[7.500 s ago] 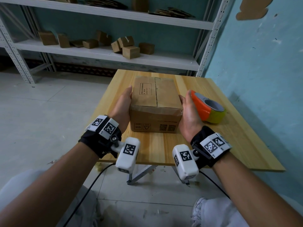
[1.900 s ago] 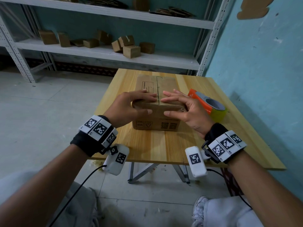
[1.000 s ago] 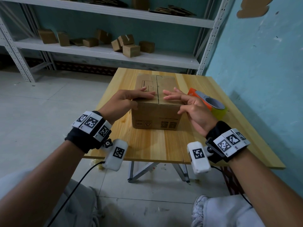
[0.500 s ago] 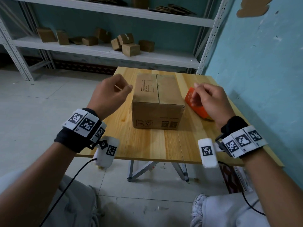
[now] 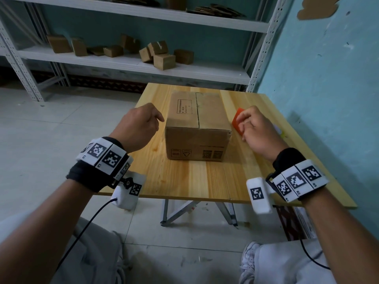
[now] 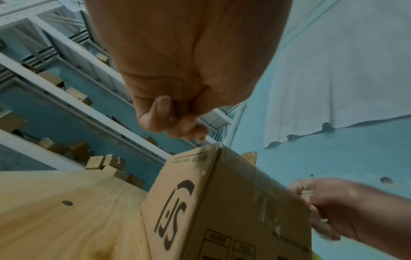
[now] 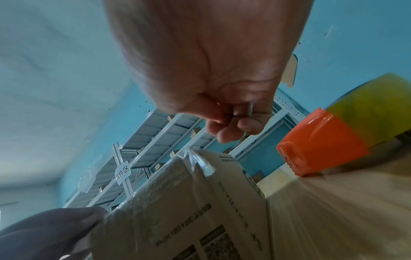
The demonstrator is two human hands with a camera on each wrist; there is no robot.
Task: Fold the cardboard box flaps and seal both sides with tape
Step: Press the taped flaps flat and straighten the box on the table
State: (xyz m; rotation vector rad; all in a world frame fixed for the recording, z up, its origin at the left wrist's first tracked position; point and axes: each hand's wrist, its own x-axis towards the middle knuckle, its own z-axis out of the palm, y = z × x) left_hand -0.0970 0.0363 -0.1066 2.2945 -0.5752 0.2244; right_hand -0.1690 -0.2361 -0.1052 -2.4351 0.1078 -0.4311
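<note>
With its flaps down, the box (image 5: 196, 124) sits on the desk (image 5: 184, 181) between the left hand (image 5: 139, 128) and the right hand (image 5: 256, 130), all fingers curled and empty; next, I think, grab the tape roll (image 5: 237, 124) just beside the right fingers.

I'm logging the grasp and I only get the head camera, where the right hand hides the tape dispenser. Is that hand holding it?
Observer: No. In the right wrist view the right hand has its fingers curled on nothing that I can see, and the tape dispenser stands apart from it on the table.
Operator: And the left hand's palm side?
Observer: The left wrist view shows the left hand curled too, thumb against fingers, empty, just clear of the cardboard box.
Operator: Any tape on the box?
Observer: The right wrist view shows a crumpled strip of clear tape at a top corner. The top seam is out of that view.
</note>
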